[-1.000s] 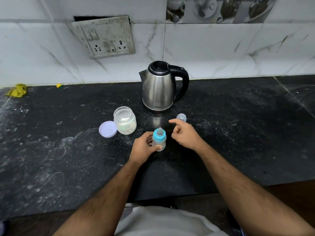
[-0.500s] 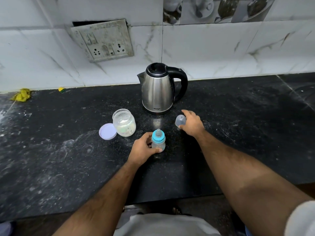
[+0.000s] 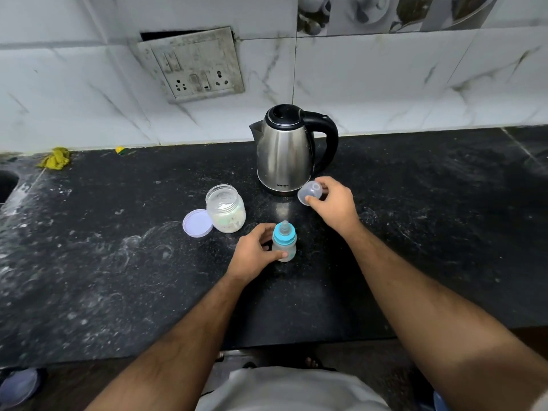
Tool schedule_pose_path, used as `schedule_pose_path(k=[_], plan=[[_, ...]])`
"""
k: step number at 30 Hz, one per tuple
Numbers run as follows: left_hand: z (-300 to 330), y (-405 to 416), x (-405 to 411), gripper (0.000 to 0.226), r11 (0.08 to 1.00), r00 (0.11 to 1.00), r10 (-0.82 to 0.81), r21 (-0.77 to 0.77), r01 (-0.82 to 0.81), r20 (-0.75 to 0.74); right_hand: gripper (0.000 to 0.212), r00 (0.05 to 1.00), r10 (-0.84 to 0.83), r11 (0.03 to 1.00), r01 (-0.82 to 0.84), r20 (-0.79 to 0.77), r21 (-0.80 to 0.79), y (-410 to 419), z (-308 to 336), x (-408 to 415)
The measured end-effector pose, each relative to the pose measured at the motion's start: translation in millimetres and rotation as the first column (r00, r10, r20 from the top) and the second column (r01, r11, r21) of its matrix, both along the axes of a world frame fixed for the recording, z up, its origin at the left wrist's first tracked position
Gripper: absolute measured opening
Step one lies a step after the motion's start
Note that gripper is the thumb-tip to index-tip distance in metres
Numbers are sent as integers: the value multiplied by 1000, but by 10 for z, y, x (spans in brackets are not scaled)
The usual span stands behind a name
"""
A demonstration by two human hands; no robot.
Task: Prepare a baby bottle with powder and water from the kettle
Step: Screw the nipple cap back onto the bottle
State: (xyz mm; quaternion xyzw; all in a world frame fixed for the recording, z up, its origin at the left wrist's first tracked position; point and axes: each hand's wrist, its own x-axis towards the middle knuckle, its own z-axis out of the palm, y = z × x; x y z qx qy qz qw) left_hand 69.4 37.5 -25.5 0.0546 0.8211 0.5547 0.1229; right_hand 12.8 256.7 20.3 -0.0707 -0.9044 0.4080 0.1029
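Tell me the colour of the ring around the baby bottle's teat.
Light blue ring, seen in the head view.

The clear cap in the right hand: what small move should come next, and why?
Probably bring the clear cap over and down onto the teat of the baby bottle. The right hand pinches it, open side tilted, and the left hand holds the upright bottle, its blue collar on and teat uncovered.

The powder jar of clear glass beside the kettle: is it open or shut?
Open: the clear glass powder jar has a bare mouth, and its round lilac lid lies flat on the counter beside it.
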Motion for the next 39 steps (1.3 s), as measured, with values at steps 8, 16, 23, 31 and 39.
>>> schedule_pose_path(k=[8,16,23,31,39], plan=[[-29,-6,3,60,998,1000,-12,54,13,-13,44,951,294,928,-308,-96,-212,-249,433,575],[-63,-14,12,57,992,999,0,122,4,-38,50,919,392,916,-394,47,75,-345,297,729],[-103,-18,-6,56,990,1000,2,141,3,-31,51,908,402,890,-418,119,180,-399,262,669],[-165,-40,-23,55,991,1000,-6,134,7,-10,50,913,398,899,-408,93,158,-401,201,686],[-148,-40,-45,50,992,1000,-15,125,17,-16,49,902,415,877,-432,120,212,-413,262,642]])
